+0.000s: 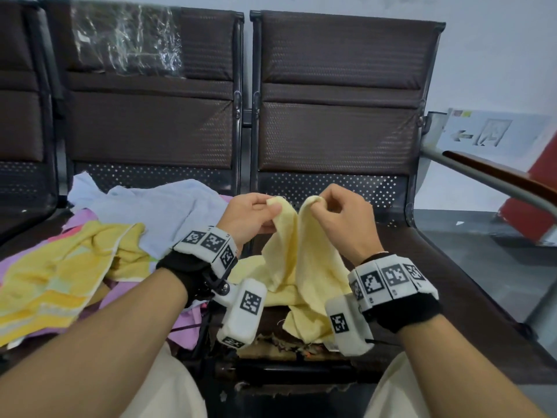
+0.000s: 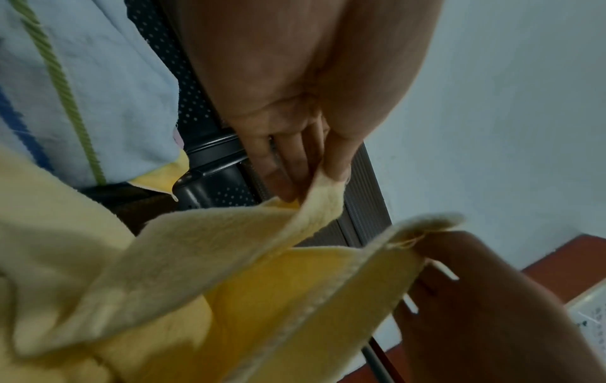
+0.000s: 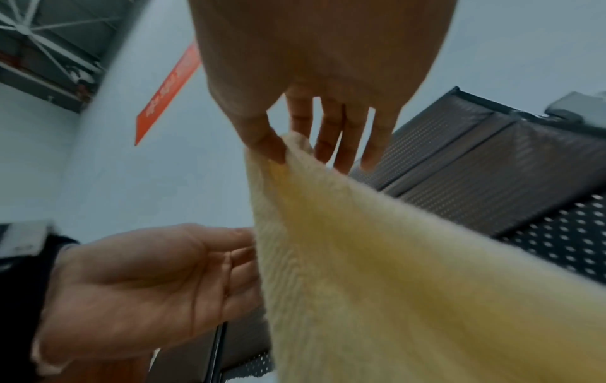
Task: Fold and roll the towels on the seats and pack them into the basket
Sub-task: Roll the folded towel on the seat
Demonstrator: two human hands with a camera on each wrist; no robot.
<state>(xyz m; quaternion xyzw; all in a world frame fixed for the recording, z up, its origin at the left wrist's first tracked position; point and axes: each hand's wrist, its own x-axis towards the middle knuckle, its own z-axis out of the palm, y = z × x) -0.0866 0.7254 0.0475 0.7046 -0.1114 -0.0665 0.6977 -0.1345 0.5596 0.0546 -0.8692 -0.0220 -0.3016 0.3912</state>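
The pale yellow towel point(image 1: 301, 267) is the reference item. Its lower part lies crumpled on the front of the dark seat point(image 1: 452, 297), just beyond the person's knees; its upper part is lifted above that seat.

The left hand point(image 1: 250, 215) pinches one raised corner of the towel between thumb and fingers, on the towel's left side. The right hand point(image 1: 340, 218) pinches the other raised corner between thumb and forefinger, on the towel's right side; in the right wrist view its remaining fingers point(image 3: 347, 134) extend loosely behind the cloth. The two held corners stand close together, not touching.

To the left of the towel, on the adjoining seat, lies a heap: a yellow patterned towel point(image 1: 60, 273) nearest, pink cloth point(image 1: 187, 327) under it, a light blue towel point(image 1: 162, 206) farther back.

Beyond the towel rise the brown seat backs point(image 1: 337, 95). The left one carries crinkled clear plastic film point(image 1: 126, 40).
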